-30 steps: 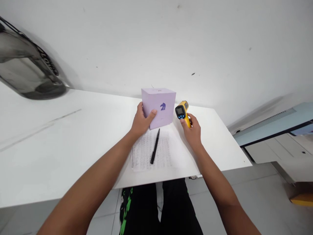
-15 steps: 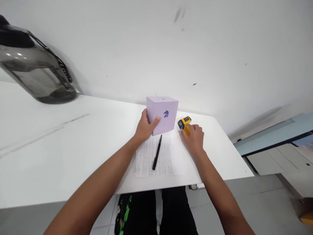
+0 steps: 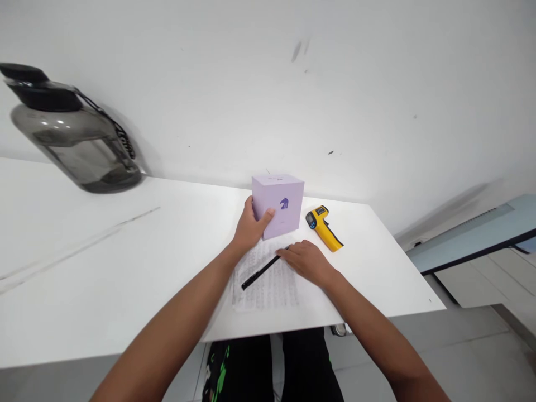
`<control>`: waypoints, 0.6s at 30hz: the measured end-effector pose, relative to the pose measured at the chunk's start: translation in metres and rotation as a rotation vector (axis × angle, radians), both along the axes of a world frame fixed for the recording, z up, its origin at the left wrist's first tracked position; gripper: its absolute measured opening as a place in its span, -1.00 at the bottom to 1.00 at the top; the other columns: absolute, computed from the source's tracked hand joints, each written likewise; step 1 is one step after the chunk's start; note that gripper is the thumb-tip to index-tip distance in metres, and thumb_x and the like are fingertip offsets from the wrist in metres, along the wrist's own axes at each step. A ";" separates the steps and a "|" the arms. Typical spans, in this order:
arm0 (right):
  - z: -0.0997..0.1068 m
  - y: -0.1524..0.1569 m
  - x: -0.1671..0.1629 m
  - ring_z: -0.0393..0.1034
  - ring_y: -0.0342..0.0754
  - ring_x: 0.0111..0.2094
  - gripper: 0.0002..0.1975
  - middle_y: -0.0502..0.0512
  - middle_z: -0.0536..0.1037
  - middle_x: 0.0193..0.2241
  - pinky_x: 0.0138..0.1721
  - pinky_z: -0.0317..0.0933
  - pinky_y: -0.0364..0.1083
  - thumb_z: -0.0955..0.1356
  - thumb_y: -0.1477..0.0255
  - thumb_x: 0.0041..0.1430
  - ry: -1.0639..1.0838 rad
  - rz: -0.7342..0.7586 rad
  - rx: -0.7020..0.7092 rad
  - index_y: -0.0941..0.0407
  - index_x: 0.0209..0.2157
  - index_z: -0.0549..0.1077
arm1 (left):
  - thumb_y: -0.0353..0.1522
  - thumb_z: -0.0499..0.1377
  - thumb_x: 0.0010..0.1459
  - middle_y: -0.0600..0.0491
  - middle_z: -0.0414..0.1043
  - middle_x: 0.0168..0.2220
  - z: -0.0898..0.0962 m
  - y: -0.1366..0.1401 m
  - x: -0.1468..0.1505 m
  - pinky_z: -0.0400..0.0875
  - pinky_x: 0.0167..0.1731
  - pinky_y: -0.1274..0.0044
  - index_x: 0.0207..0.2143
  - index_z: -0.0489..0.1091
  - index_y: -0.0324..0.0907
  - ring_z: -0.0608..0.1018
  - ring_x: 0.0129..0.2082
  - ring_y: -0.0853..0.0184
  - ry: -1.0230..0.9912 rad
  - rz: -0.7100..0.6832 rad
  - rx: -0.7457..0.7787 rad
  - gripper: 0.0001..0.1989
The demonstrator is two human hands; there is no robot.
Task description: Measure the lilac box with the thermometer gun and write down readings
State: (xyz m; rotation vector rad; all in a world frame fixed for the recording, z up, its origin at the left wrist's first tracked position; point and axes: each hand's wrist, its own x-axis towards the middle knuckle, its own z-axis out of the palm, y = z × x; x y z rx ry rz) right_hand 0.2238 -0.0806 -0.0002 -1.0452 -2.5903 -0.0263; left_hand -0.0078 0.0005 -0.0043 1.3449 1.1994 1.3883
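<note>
A pale purple box (image 3: 285, 206) with a dark horse-head emblem stands upright near the wall. My left hand (image 3: 250, 226) is closed around its left side, thumb on the front face. Just below the box, my right hand (image 3: 307, 260) pinches one end of a black pen (image 3: 260, 272), which slants over a sheet of paper (image 3: 268, 296) covered in small writing. To the right of that hand lies a yellow infrared thermometer (image 3: 327, 231) with a small screen, touched by neither hand.
A large grey see-through water bottle (image 3: 90, 151) with a black lid stands at the left by the wall. The white table (image 3: 104, 290) ends at a front edge close to my legs and at a right edge. Beyond it is a light blue panel (image 3: 481, 231).
My right hand has let go of the yellow thermometer and moved left onto the pen. The pen has turned to a flatter slant. My left hand stays on the box.
</note>
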 end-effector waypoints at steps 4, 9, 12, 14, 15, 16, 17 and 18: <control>0.005 -0.004 0.019 0.52 0.02 -0.35 -0.60 0.14 0.71 -0.27 -0.26 0.37 -0.01 0.34 0.02 0.67 0.638 -0.150 -0.148 0.02 0.05 0.66 | 0.17 0.44 0.23 -0.30 0.55 0.42 0.000 -0.001 0.000 0.54 0.40 -0.07 0.47 0.27 -0.05 0.63 0.39 -0.21 0.001 -0.003 -0.014 -0.06; 0.015 -0.002 0.022 0.28 -0.03 -0.50 -0.22 -0.02 0.39 -0.58 -0.41 0.21 -0.03 0.33 -0.43 0.42 0.809 -0.284 -0.414 0.00 -0.43 0.51 | 0.19 0.45 0.22 -0.31 0.54 0.43 0.000 -0.001 -0.001 0.53 0.40 -0.09 0.46 0.27 -0.05 0.64 0.38 -0.21 -0.007 -0.016 -0.018 -0.05; 0.016 -0.001 0.012 0.28 -0.03 -0.51 -0.17 -0.01 0.43 -0.58 -0.39 0.23 -0.02 0.22 -0.43 0.47 0.785 -0.244 -0.583 0.01 -0.34 0.61 | 0.18 0.45 0.20 -0.32 0.53 0.43 -0.001 0.001 0.000 0.51 0.42 -0.10 0.45 0.26 -0.06 0.63 0.39 -0.22 -0.011 -0.007 -0.016 -0.05; 0.014 -0.001 0.005 0.32 -0.01 -0.50 -0.20 0.02 0.46 -0.58 -0.38 0.24 -0.01 0.24 -0.39 0.47 0.782 -0.281 -0.644 0.02 -0.39 0.60 | 0.18 0.46 0.19 -0.32 0.54 0.43 -0.002 0.002 0.000 0.50 0.42 -0.10 0.44 0.26 -0.06 0.63 0.39 -0.22 -0.012 -0.001 -0.015 -0.04; 0.013 0.000 0.002 0.33 -0.01 -0.49 -0.22 0.03 0.46 -0.59 -0.37 0.24 -0.01 0.28 -0.37 0.45 0.775 -0.320 -0.650 0.02 -0.45 0.58 | 0.18 0.46 0.19 -0.31 0.54 0.43 -0.002 0.003 0.000 0.50 0.42 -0.11 0.44 0.27 -0.06 0.63 0.39 -0.22 -0.012 -0.001 -0.013 -0.04; 0.012 0.000 0.000 0.34 0.00 -0.49 -0.25 0.03 0.44 -0.60 -0.36 0.24 0.00 0.31 -0.34 0.42 0.766 -0.364 -0.646 0.01 -0.51 0.54 | 0.18 0.46 0.19 -0.30 0.55 0.42 -0.002 0.003 0.000 0.50 0.42 -0.11 0.43 0.27 -0.05 0.63 0.39 -0.22 -0.013 -0.002 -0.009 -0.05; 0.011 0.000 -0.002 0.34 0.00 -0.48 -0.27 0.04 0.43 -0.61 -0.35 0.25 0.00 0.35 -0.31 0.38 0.756 -0.407 -0.634 0.01 -0.56 0.51 | 0.18 0.46 0.19 -0.30 0.56 0.41 -0.003 0.003 0.000 0.50 0.41 -0.11 0.43 0.28 -0.05 0.63 0.38 -0.22 -0.016 -0.003 -0.002 -0.06; 0.010 0.000 -0.002 0.35 0.01 -0.48 -0.30 0.04 0.43 -0.62 -0.34 0.25 0.01 0.38 -0.28 0.34 0.747 -0.442 -0.621 0.00 -0.60 0.48 | 0.19 0.47 0.19 -0.29 0.56 0.41 -0.003 0.003 0.000 0.50 0.41 -0.10 0.42 0.29 -0.04 0.63 0.38 -0.22 -0.020 -0.003 0.005 -0.07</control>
